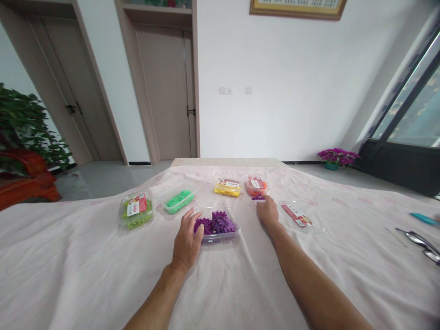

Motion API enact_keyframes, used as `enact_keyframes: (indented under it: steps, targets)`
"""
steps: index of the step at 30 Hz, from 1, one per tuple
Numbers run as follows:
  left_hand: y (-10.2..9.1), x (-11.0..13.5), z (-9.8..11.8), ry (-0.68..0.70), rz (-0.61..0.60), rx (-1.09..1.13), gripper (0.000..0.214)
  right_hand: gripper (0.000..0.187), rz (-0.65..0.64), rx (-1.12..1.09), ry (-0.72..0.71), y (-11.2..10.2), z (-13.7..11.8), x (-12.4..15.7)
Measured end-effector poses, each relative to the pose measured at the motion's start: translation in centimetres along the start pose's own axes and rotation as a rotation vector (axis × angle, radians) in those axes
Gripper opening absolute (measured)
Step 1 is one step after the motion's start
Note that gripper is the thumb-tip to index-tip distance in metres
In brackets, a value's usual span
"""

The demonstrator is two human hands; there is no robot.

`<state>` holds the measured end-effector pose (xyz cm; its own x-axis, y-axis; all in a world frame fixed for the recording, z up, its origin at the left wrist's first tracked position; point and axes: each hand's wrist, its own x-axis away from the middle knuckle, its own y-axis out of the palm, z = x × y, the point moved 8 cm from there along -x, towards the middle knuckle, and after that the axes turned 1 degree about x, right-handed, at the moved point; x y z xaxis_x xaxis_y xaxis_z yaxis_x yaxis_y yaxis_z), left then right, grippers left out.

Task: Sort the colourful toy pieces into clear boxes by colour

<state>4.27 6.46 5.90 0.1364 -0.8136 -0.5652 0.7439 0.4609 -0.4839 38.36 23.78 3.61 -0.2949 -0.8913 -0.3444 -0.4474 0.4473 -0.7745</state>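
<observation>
Tub point(150, 213) of lime pieces, lidded, sits farthest left, with a red-and-white label point(136, 206) too small to read. Next comes a green-filled tub point(165, 208), no label visible. The left hand point(188, 238) lies around the left end of the purple tub point(220, 238), thumb and fingers apart; whether it grips or merely rests, I cannot tell. That clear plastic looks light, slick and bendy, so opposite walls below the rim should be best to hold. Its purple pieces point(223, 221) look light, fairly stiff and notched, easiest pinched by their edges. Beyond stand yellow point(227, 191) and orange point(257, 188) tubs, labels illegible. The right hand point(267, 210), fingers curled, reaches a loose purple piece point(258, 197); whether it is pinched is unclear. Rightward lies a clear lid point(318, 225), its label also unreadable.
</observation>
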Motion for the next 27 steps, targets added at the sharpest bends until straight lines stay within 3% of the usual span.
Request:
enact_keyframes:
  steps: [4,8,14,17,21,24,27]
  targets:
    - [0.0,0.0,-0.1,-0.005,-0.005,0.017,0.035,0.054,-0.002,-0.037,0.037,0.6,1.1,-1.6]
    - [-0.1,-0.1,-0.5,0.0,0.019,0.087,0.035,0.043,-0.037,0.053,0.042,0.7,1.2,-2.3]
    - [-0.3,-0.2,-0.8,-0.009,0.065,0.182,0.035,0.029,0.008,-0.058,-0.142,0.3,-1.1,-1.0]
    - [-0.4,-0.2,-0.7,-0.016,0.073,0.203,0.036,0.033,0.011,-0.262,-0.257,-0.3,-3.6,0.3]
    - [-0.4,-0.2,-0.8,-0.018,0.075,0.192,0.035,0.038,-0.101,-0.49,-0.432,-1.7,-9.1,2.5]
    - [-0.4,-0.2,-0.8,-0.019,0.067,0.176,0.035,0.028,-0.209,-0.522,-0.627,-3.2,-13.7,5.1]
    - [-0.3,-0.2,-0.8,-0.02,0.063,0.164,0.034,0.024,-0.302,-0.443,-0.763,-4.1,-16.6,7.8]
